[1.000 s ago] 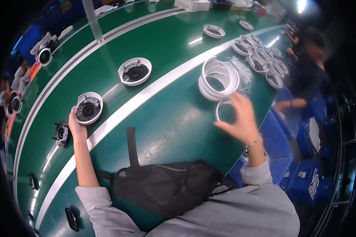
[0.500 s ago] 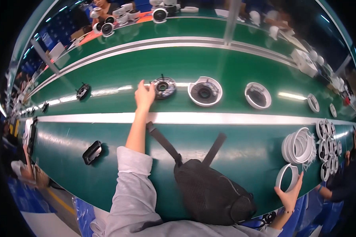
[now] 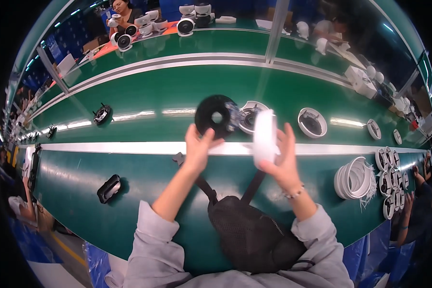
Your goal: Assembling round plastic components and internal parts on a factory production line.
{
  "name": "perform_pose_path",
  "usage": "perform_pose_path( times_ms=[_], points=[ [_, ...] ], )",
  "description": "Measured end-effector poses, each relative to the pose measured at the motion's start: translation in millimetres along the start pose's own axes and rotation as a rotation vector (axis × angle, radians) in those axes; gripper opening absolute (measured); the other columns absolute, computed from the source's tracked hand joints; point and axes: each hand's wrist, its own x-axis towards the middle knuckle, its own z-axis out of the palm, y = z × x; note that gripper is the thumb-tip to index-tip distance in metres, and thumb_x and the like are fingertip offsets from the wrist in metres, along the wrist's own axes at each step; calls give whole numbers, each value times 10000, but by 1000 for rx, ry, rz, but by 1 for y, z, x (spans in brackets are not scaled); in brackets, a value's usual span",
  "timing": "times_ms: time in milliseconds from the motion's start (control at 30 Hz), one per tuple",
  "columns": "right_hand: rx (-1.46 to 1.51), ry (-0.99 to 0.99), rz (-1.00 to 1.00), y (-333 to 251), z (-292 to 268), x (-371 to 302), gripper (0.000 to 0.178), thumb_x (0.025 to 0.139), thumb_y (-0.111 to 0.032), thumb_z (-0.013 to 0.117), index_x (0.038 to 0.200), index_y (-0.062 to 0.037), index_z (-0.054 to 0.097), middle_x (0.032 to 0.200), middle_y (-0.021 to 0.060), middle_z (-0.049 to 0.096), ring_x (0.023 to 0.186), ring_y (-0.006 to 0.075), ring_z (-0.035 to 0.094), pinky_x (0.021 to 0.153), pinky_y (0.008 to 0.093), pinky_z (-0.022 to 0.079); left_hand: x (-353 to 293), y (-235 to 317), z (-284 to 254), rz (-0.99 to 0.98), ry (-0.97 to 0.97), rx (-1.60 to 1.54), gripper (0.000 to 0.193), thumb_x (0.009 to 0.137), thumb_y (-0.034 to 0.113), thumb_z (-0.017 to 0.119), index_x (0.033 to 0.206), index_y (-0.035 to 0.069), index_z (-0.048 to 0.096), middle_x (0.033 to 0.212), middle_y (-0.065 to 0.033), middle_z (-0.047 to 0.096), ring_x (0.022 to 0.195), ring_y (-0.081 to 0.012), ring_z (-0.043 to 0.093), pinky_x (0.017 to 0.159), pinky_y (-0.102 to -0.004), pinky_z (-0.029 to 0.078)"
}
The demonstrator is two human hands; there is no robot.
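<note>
My left hand [image 3: 199, 146] grips a black round disc-shaped part [image 3: 209, 115] with a hole in its middle and small fittings along its right side. It is tilted up above the belt's near edge. In my right hand [image 3: 284, 161] is a white plastic ring [image 3: 265, 137], held on edge and blurred by motion. The two parts are close together but apart. Behind them, partly hidden by the white ring, a white ring with a dark round part inside [image 3: 248, 122] lies on the green belt.
Another filled white ring [image 3: 312, 122] and a dark round part [image 3: 102, 114] lie on the belt. A stack of white rings [image 3: 353, 178] stands right, beside several filled rings [image 3: 390, 182]. A black oblong case [image 3: 109, 188] lies left; a black bag [image 3: 249, 235] is before me.
My left hand has lifted the black disc off the belt and moved right. My right hand has brought the white ring from beside the stack to the middle.
</note>
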Motion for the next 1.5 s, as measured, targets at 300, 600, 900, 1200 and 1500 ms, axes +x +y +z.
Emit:
perform_pose_path(
  times_ms=[300, 600, 900, 1200, 1500],
  points=[
    [-522, -21, -319, 7, 2, 0, 1181, 465, -270, 824, 1310, 23, 52, 1262, 193, 244, 1175, 288, 323, 958, 372, 302, -45, 16, 36, -235, -463, -218, 797, 665, -12, 603, 1313, 64, 147, 1248, -120, 350, 1174, -268, 351, 937, -422, 366],
    [-664, -251, -374, -1, 0, 1, 1190, 470, -406, 801, 1306, 53, 89, 1309, 253, 183, 1235, 378, 188, 1000, 417, 196, -37, 6, 34, -538, -339, -649, 712, 801, 601, 309, 1238, 40, 341, 1206, -163, 425, 1099, -306, 429, 938, -464, 341],
    [-692, -135, -236, 0, 15, -11, 1162, 511, -409, 784, 1306, 55, 74, 1310, 251, 179, 1229, 367, 207, 997, 411, 213, -45, 14, 41, -453, -324, -381, 636, 822, 542, 304, 1201, 37, 371, 1128, -155, 477, 1041, -295, 473, 838, -490, 423],
    [-511, -184, -123, 0, 10, -6, 1188, 493, -413, 794, 1306, 55, 66, 1303, 244, 185, 1226, 349, 217, 995, 410, 221, -45, 19, 44, -500, -183, -481, 554, 829, 480, 319, 1150, 39, 417, 1053, -144, 509, 968, -284, 511, 812, -465, 446],
    [-624, -202, -227, -2, 12, -8, 1182, 498, -428, 787, 1300, 64, 70, 1289, 273, 189, 1217, 388, 212, 995, 421, 210, -45, 17, 41, -464, -331, -648, 567, 846, 483, 270, 1155, 29, 410, 1065, -150, 505, 977, -270, 511, 820, -439, 452]
  ],
)
